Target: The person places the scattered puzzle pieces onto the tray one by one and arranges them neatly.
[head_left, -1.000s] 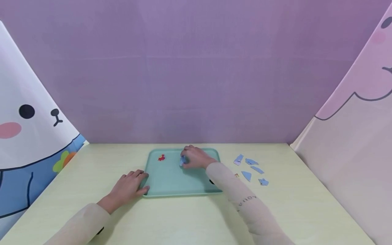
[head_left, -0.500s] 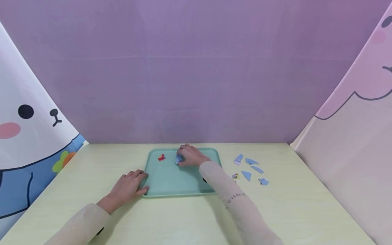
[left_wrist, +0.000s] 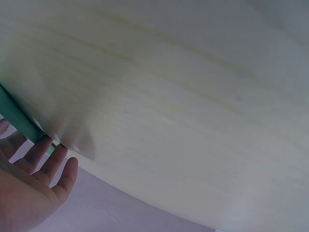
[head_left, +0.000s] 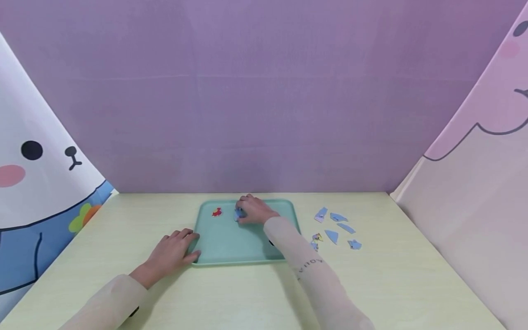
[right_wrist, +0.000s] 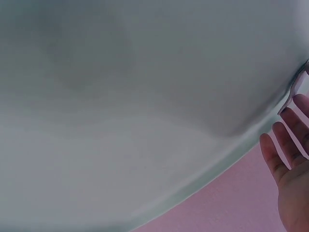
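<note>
Centrally, one green tray [head_left: 231, 245] on a pale table [head_left: 231, 293]. One left hand [head_left: 175, 247], fingers spread, touching the tray's left edge. One right hand [head_left: 255, 211], pinching a blue piece [head_left: 237, 214] at the tray's far part; contact between piece and tray cannot be told. One red piece [head_left: 217, 212], flat in the tray, leftward. Several loose pieces [head_left: 332, 236], mostly blue, on the table right of the tray.

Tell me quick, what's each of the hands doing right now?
Left hand: open, touching the left edge of the green tray.
Right hand: closed, holding a blue piece.
</note>
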### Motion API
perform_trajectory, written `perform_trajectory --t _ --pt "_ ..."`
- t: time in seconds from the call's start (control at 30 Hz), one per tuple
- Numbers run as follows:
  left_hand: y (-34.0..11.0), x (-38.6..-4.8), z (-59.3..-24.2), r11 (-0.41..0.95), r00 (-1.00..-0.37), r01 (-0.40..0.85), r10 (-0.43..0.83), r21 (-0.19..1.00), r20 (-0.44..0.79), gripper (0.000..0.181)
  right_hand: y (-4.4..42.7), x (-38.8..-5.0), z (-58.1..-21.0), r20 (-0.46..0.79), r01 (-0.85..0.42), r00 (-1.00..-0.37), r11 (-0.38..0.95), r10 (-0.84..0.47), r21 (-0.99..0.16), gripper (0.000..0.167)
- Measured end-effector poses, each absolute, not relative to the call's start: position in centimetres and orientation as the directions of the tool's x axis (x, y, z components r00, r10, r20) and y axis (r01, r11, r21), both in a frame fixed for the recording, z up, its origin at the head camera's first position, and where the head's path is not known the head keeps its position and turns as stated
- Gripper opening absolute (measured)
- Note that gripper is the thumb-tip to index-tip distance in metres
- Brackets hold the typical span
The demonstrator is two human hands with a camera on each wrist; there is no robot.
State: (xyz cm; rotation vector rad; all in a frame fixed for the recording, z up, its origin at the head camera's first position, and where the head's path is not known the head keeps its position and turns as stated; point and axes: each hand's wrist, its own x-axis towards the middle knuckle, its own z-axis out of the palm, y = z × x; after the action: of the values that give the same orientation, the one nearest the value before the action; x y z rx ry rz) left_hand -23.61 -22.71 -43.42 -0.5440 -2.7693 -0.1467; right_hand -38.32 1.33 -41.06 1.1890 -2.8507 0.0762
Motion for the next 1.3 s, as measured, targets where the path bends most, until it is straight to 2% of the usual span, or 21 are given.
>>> perform_trajectory --t 0.93,1.3 --pt "-22.7 -23.6 -43.2 0.921 -0.879 0.386 0.352 0.046 0.321 0.046 1.1 -38.3 -41.0 0.048 -0.686 -0.727 0.727 -0.685 -0.023 0.041" --pt "-22.6 -23.4 -43.0 0.925 -0.893 0.375 0.346 0.053 0.289 0.046 2.4 -38.2 -40.4 0.052 -0.718 -0.694 0.695 -0.718 0.015 0.041"
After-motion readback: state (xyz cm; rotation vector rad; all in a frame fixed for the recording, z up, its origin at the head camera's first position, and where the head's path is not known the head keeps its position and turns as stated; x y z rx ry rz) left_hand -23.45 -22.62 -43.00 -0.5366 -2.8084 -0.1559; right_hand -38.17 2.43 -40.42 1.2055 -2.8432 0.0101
